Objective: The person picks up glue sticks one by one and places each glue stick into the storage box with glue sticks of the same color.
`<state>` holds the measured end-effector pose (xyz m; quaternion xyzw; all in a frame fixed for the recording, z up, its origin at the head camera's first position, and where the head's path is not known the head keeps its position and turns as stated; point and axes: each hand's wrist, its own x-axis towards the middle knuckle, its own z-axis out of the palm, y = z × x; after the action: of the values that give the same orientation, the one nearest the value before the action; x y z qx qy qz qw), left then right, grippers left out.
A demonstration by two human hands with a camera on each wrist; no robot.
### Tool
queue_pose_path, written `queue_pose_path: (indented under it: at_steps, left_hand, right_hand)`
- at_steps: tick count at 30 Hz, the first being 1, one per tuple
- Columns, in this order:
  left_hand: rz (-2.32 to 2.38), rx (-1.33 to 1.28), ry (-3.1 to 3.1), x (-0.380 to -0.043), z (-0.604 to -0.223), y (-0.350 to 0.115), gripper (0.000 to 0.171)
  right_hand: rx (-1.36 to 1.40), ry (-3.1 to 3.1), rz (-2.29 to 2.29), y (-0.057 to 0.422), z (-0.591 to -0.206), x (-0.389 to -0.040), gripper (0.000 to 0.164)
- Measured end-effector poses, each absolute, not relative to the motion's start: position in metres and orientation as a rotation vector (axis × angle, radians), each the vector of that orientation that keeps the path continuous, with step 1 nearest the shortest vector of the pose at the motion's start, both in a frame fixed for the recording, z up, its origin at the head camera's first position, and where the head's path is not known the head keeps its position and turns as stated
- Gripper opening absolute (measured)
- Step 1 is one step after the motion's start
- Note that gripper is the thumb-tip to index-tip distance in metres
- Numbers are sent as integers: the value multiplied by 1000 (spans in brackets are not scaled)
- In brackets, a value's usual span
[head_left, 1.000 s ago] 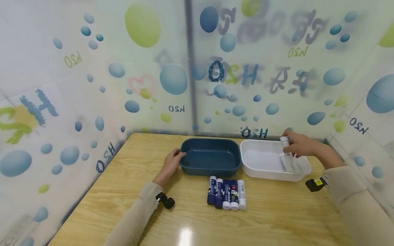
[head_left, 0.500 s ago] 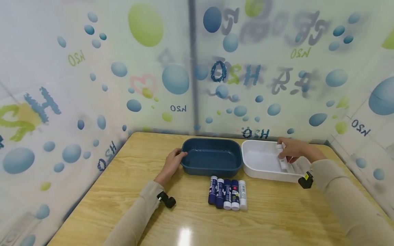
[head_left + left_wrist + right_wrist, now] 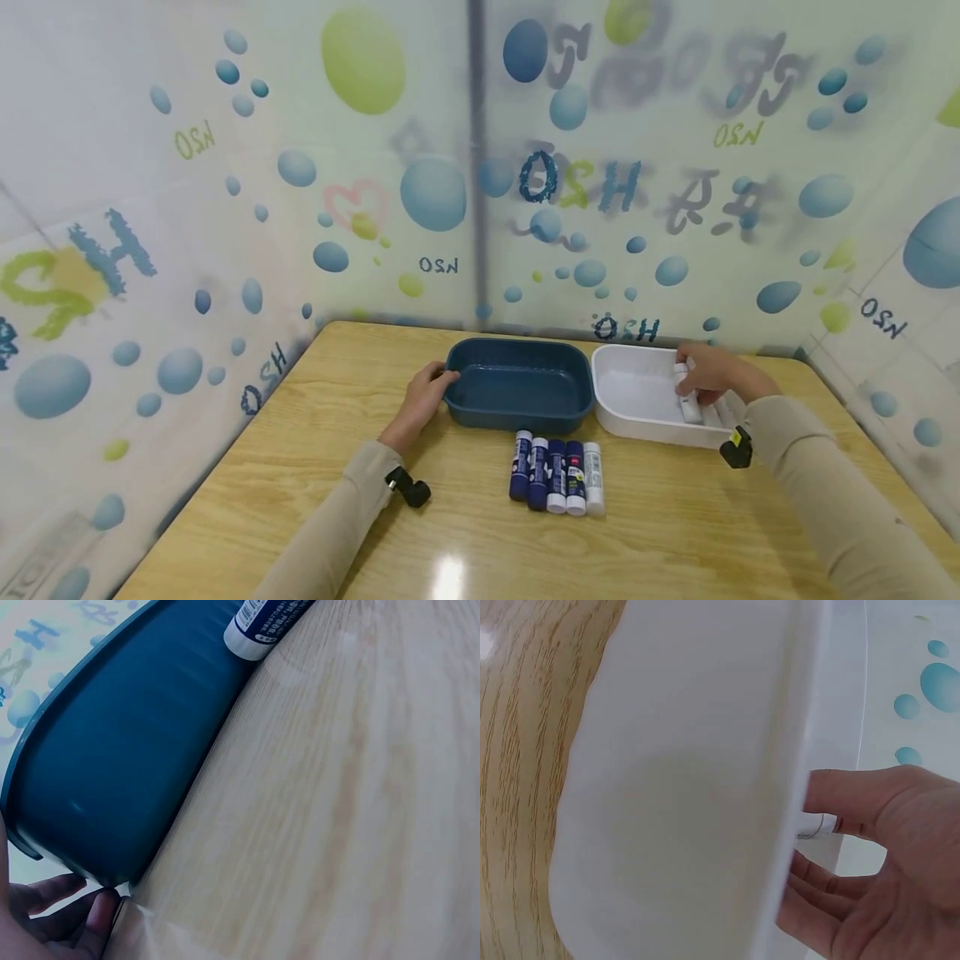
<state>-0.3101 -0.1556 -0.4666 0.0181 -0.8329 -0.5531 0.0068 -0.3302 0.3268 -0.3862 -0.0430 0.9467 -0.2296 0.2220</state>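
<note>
In the head view my left hand (image 3: 422,398) holds the left end of a dark blue plastic bin (image 3: 517,419), thumb at the rim. The left wrist view has its fingers (image 3: 96,924) at the bin's lower corner. My right hand (image 3: 712,372) reaches into a white plastic bin (image 3: 637,426) and pinches a white glue stick (image 3: 689,409), which lies low inside. Beside it are more white sticks (image 3: 710,415), partly covered by the hand. From the right wrist, the bin's wall hides most of the pinched glue stick (image 3: 816,825).
Several glue sticks (image 3: 557,477), navy ones and a white one at the right end, lie side by side on the wooden table (image 3: 660,517) in front of the bins. A printed curtain (image 3: 375,275) stands behind the table's back edge.
My right hand has brought the glue stick down and left into the white bin; it was tilted above the others a second ago. The left hand stays on the blue bin.
</note>
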Motion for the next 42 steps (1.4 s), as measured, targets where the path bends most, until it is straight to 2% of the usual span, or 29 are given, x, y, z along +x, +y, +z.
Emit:
queue_pose_path:
  at_steps: [30, 42]
  left_hand:
    - [-1745, 57, -2598, -309, -471, -156, 53]
    - [-1750, 55, -2591, -311, -470, -157, 53]
  right_hand:
    - [-15, 2551, -534, 325, -394, -329, 50]
    - [-95, 2594, -505, 327, -372, -318, 49]
